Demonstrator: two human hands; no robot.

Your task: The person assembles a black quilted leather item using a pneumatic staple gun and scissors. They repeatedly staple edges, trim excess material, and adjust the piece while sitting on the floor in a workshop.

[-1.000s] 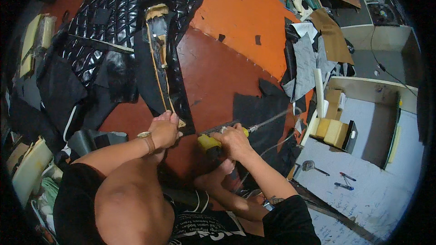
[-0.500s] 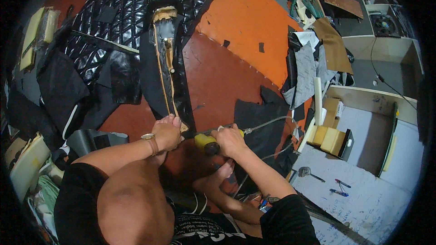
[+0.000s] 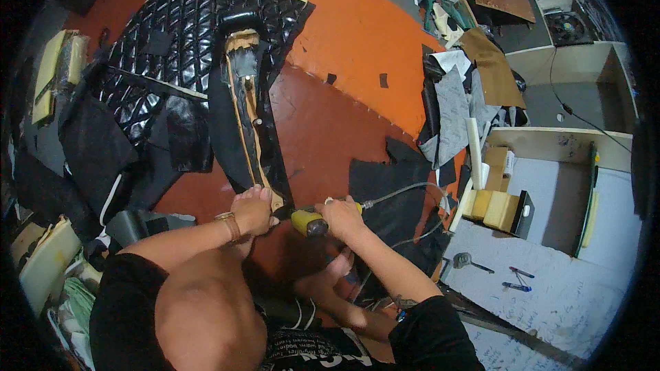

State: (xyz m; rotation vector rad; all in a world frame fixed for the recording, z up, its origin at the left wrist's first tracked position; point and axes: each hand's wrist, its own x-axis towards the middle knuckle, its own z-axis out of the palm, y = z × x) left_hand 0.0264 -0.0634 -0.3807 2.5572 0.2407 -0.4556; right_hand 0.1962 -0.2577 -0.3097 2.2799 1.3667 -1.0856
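A long, narrow black-covered piece with wooden edges [image 3: 242, 65] lies lengthwise in front of me, tapering toward its near end. My left hand [image 3: 251, 214], with a watch or band at its wrist, grips that near end, fingers closed over the black cover. Just right of it, my right hand [image 3: 342, 218] is wrapped round a yellow and black air-powered tool [image 3: 307, 222], which looks like a staple gun. The tool's nose is hard to make out, and I cannot tell whether it touches the piece. A clear air hose [image 3: 402, 194] runs off to the right from its fitting.
Quilted black panels [image 3: 182, 34] spread at the upper left. Black cloth scraps [image 3: 385, 182] lie under the hose. To the right stand a pale open wooden frame [image 3: 550, 137] with yellow foam blocks [image 3: 491, 209], and a white board [image 3: 495, 302] carrying pens [image 3: 517, 285]. Orange sheeting [image 3: 364, 48] covers the far floor.
The whole view has shifted slightly, the scene sliding a little left and down. Both hands keep their holds, and the tool stays close beside the piece's near end.
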